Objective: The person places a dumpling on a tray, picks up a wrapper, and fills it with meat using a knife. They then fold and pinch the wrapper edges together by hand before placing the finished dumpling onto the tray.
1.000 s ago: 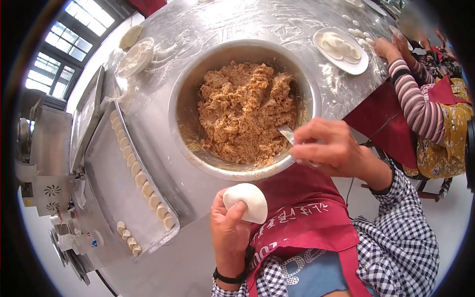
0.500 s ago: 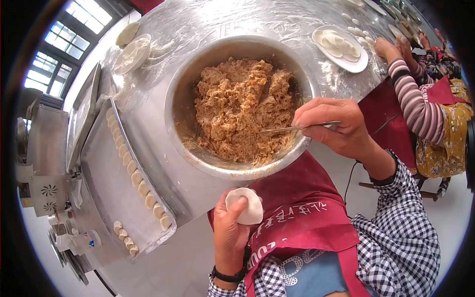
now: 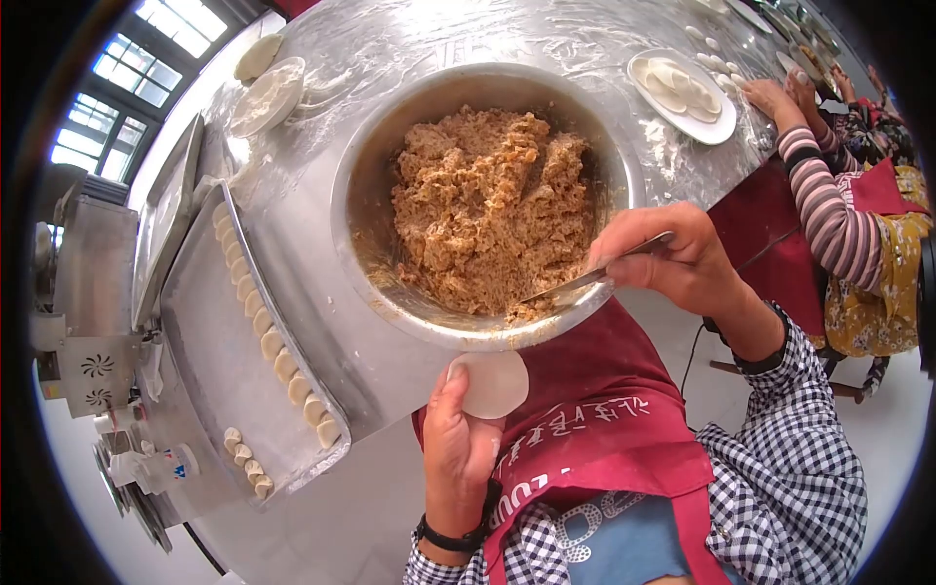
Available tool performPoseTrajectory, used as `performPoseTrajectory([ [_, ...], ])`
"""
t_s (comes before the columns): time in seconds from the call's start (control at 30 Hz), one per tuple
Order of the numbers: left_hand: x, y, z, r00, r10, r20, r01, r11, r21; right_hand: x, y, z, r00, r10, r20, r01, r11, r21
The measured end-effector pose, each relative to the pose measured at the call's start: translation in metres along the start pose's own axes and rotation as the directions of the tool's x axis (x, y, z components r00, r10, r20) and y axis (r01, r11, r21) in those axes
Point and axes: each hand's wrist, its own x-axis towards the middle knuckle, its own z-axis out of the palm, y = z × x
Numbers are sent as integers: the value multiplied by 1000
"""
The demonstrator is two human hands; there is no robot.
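Observation:
A round white dumpling wrapper [image 3: 494,384] rests on the fingers of my left hand [image 3: 456,439], the thumb along its left edge, just below the bowl's near rim. My right hand [image 3: 673,258] is closed around a thin metal spatula [image 3: 577,283]. Its tip touches the brown minced filling [image 3: 487,205] near the front of the big steel bowl [image 3: 343,249]. The filling is heaped in the bowl, and a small clump lies at the spatula's tip.
To the left, a metal tray [image 3: 210,331] holds a row of folded dumplings [image 3: 284,366] and a few more in its near corner. A plate of wrappers [image 3: 704,122] stands at the right, near a co-worker's striped sleeve [image 3: 814,195]. A floury dish [image 3: 268,97] sits at the back left.
My left hand has risen slightly towards the bowl, and the wrapper now lies flatter, its face uncovered by the thumb. The spatula has tilted, its tip moving down to the filling's near edge.

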Motion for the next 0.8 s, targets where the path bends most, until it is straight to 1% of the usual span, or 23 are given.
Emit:
performPoseTrajectory([
  [0.03,0,0,0,1000,-12,23,12,1000,-2,-2,-1,1,1000,0,0,0,1000,1],
  [0.1,1,0,1,999,-20,48,21,1000,-3,-5,-2,2,990,120,-78,-104,978,182],
  [0.17,2,-2,5,996,-81,26,82,996,-24,-8,0,3,987,120,-107,-98,977,190],
  [0.2,3,-2,6,996,-82,26,82,996,-24,-10,1,4,983,122,-136,-93,976,198],
  [0.27,5,-3,8,990,-124,70,130,988,-87,-15,-2,6,978,142,-150,-108,971,214],
  [0.33,5,-4,11,989,-125,81,132,986,-102,-21,-5,12,974,161,-159,-122,965,231],
  [0.4,4,-4,12,989,-124,85,133,984,-120,-27,-8,24,957,144,-252,-16,894,448],
  [0.47,3,-3,11,979,-114,170,138,981,-137,-32,-8,33,963,130,-234,-5,882,471],
  [0.53,1,-1,12,982,-113,152,133,983,-126,-36,-8,39,969,115,-218,8,870,493],
  [0.6,0,1,10,984,-111,138,128,985,-117,-40,-5,45,979,-42,-199,110,933,343],
  [0.63,1,1,8,980,-109,167,138,975,-172,-41,-5,46,980,-40,-195,107,932,347],
  [0.67,1,1,6,975,-105,196,149,963,-225,-41,-6,48,978,-148,-149,175,967,186],
  [0.7,1,1,4,977,-102,190,145,963,-229,-41,-7,49,965,-246,-85,249,968,25],
  [0.73,3,1,3,973,-89,214,146,953,-265,-42,-8,51,944,-331,-7,327,936,-132],
  [0.77,3,0,2,968,-77,237,149,942,-301,-43,-3,56,914,-404,28,401,894,-199],
  [0.8,3,0,0,969,-77,234,148,941,-303,-42,-2,58,879,-467,101,476,837,-269],
])
